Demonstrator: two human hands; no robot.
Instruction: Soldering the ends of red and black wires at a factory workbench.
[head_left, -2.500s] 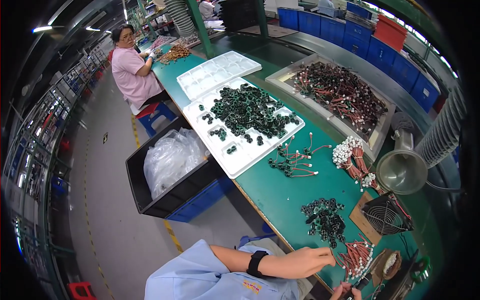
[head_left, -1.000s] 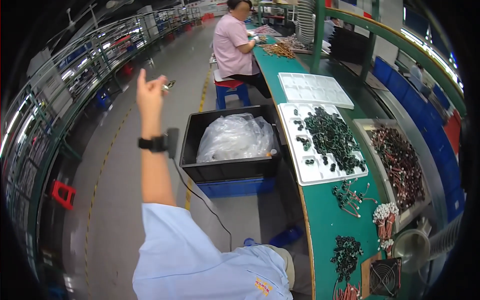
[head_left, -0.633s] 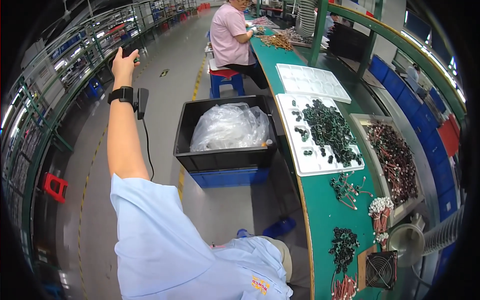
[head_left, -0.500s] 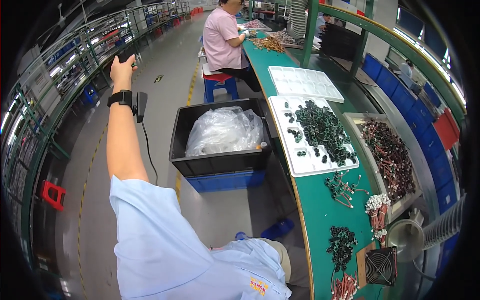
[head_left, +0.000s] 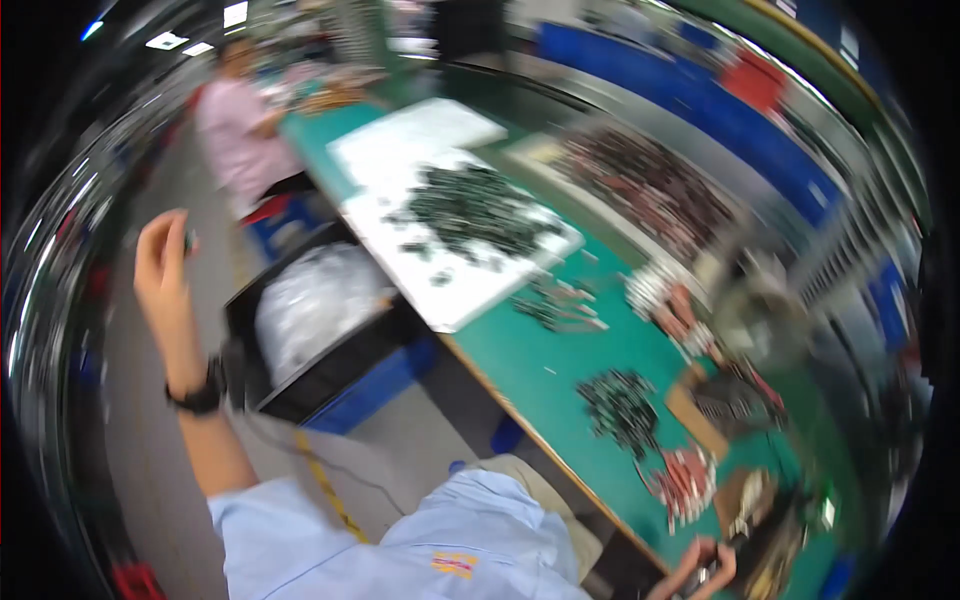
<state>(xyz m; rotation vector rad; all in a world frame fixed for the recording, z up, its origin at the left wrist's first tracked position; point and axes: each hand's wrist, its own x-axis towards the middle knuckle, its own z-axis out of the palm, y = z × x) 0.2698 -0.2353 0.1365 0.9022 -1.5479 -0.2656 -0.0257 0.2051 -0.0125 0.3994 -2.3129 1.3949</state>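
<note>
My left hand [head_left: 165, 255] is raised over the aisle at the left, a black band [head_left: 200, 390] round its wrist. Its fingers are closed on a small dark green part [head_left: 190, 243], which is smeared by motion. At the lower right, my right hand [head_left: 705, 570] closes round a dark pen-like tool [head_left: 738, 543] that looks like a soldering iron. Near that hand on the green bench lie a bundle of red and white wires [head_left: 682, 485] and a heap of small dark parts [head_left: 620, 408].
White trays, one heaped with dark parts [head_left: 470, 210], stand farther along the bench [head_left: 520, 360]. A black crate [head_left: 400, 325] with clear plastic bags [head_left: 320, 310] stands beside it. A fan [head_left: 735, 405] and a flexible duct [head_left: 850, 250] are at right. A co-worker in pink [head_left: 240, 135] sits beyond.
The view has swung towards the bench and blurred. My left arm is now bent, its hand nearer. My right hand, with the tool, has come into view at the lower right.
</note>
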